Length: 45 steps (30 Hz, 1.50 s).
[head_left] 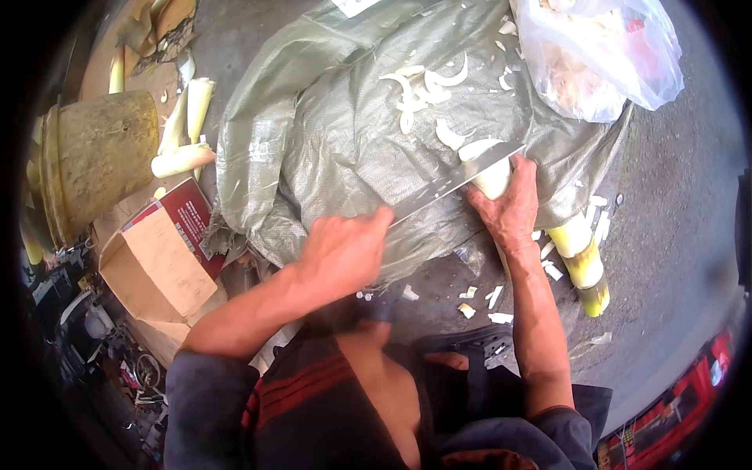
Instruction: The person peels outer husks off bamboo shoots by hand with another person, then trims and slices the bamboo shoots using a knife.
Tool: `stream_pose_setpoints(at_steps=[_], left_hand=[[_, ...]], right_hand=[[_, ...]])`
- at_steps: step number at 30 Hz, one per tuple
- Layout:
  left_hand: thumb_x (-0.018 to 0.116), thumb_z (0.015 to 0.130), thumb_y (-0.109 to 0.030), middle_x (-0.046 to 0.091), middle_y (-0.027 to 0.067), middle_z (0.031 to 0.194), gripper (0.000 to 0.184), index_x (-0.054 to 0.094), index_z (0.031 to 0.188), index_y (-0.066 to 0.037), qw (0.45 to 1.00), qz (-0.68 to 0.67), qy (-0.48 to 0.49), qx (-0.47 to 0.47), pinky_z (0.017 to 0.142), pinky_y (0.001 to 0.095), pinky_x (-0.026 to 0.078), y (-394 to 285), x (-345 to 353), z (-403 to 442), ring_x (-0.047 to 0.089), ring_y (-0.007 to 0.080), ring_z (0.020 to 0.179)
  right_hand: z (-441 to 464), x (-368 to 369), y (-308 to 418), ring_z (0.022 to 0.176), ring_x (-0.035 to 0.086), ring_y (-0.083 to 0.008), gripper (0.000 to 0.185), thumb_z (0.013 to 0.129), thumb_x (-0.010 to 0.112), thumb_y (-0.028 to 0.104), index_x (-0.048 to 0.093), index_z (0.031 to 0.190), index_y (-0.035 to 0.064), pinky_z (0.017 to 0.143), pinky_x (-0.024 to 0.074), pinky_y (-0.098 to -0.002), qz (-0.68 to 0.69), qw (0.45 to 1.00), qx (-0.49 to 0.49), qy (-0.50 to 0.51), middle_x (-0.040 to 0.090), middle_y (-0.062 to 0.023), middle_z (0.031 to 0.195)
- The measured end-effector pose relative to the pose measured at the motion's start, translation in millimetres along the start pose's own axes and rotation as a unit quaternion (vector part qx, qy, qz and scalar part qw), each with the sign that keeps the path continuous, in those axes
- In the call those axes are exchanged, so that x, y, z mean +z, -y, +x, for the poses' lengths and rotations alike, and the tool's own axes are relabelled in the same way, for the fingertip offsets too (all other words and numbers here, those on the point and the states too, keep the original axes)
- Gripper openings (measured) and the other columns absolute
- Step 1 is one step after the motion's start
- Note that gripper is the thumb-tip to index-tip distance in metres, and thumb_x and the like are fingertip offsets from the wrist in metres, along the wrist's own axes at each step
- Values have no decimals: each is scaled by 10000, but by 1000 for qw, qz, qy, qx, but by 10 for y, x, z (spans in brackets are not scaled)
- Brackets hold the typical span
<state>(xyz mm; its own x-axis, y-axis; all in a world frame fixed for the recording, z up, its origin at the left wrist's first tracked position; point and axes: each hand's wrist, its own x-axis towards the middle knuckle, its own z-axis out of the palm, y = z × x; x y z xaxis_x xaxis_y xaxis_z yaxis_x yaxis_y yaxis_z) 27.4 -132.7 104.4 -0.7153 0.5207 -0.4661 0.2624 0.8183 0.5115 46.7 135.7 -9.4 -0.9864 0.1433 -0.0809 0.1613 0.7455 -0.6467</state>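
Note:
My left hand (346, 247) is closed around the handle of a long-bladed knife (439, 188). The blade slants up to the right and lies across a pale, peeled bamboo shoot (493, 178). Holding that shoot from its right side is my right hand (507, 205), with the thumb near the blade. Curved white slices (450, 135) lie just beyond the shoot, and more white slices (415, 90) are scattered farther up. Under them spreads a crumpled grey-green woven sack (337, 149). The knife handle is hidden in my fist.
A clear plastic bag (595, 59) with pale pieces sits top right. A yellow-green bamboo section (581, 266) lies near my right forearm. On the left are a dirty yellow bucket (106, 157), cut stalks (184, 160) and a cardboard box (160, 262). White scraps (468, 309) dot the ground.

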Motion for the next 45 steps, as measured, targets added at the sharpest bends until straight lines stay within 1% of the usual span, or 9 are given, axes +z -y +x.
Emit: stream_pose_setpoints(at_steps=[19, 22, 25, 29, 32, 35, 36, 40, 45], left_hand=[[526, 825, -12, 678, 245, 724, 215, 589, 1026, 30, 999, 0, -28, 33, 653, 571, 509, -180, 233, 1053, 684, 457, 712], [556, 839, -51, 713, 225, 778, 292, 621, 1104, 54, 999, 20, -3, 27, 641, 535, 537, -221, 187, 1112, 718, 404, 740], [562, 856, -64, 715, 223, 795, 280, 623, 1112, 32, 1000, 6, -19, 22, 657, 544, 531, -138, 190, 1118, 709, 415, 743], [567, 890, -92, 684, 225, 736, 228, 607, 1093, 2, 997, -12, -74, 20, 657, 552, 516, 20, 155, 824, 678, 443, 703], [584, 917, -105, 644, 221, 667, 180, 591, 1083, -36, 997, -37, -72, -1, 640, 564, 496, 73, 26, 426, 647, 460, 656], [602, 906, -76, 638, 214, 652, 187, 593, 1090, -44, 997, -39, -70, 2, 595, 548, 491, 140, 32, 79, 647, 440, 635], [606, 902, -67, 641, 211, 655, 192, 595, 1093, -45, 997, -27, -68, 4, 581, 540, 491, 157, 54, -19, 648, 433, 630], [610, 895, -62, 657, 198, 670, 187, 596, 1080, -45, 998, 13, -57, 13, 545, 523, 493, 170, 104, -251, 654, 413, 612], [601, 892, -66, 669, 193, 681, 170, 590, 1058, -35, 999, 9, -40, 10, 557, 534, 495, 136, 142, -88, 656, 416, 609]], right_hand=[[35, -52, -11, 1033, 611, -387, 858, 673, 913, 303, 495, 1356, -4, 877, 521, -473, 14, 1000, 1, 7, 582, -191, 1143], [4, -64, -19, 1083, 594, -388, 919, 674, 915, 302, 467, 1415, -7, 920, 510, -470, 8, 1000, 4, 15, 575, -211, 1182], [-58, -43, 180, 1140, 563, -397, 954, 683, 914, 301, 443, 1455, -3, 973, 488, -469, -123, 992, -9, -38, 561, -239, 1224], [-80, -116, 191, 1224, 506, -434, 956, 713, 875, 295, 402, 1482, -22, 1046, 449, -482, -10, 997, 76, 32, 509, -259, 1330], [20, -333, 292, 1259, 490, -439, 928, 748, 814, 313, 377, 1486, -42, 1085, 425, -473, 149, 964, 125, 180, 491, -256, 1356], [-110, 21, 129, 1265, 495, -430, 905, 769, 765, 342, 369, 1486, -42, 1097, 422, -454, 26, 994, 78, 70, 494, -247, 1360], [-120, 41, 205, 1238, 513, -413, 900, 752, 808, 321, 391, 1469, -26, 1063, 448, -456, 9, 996, 83, 22, 503, -231, 1333], [-137, 49, 207, 1127, 575, -369, 823, 702, 883, 285, 479, 1365, 14, 950, 504, -455, -13, 1000, 28, -1, 555, -183, 1202], [-87, 48, 149, 1015, 616, -367, 753, 694, 882, 295, 533, 1308, 35, 864, 526, -461, -4, 1000, 2, -16, 590, -162, 1105]])
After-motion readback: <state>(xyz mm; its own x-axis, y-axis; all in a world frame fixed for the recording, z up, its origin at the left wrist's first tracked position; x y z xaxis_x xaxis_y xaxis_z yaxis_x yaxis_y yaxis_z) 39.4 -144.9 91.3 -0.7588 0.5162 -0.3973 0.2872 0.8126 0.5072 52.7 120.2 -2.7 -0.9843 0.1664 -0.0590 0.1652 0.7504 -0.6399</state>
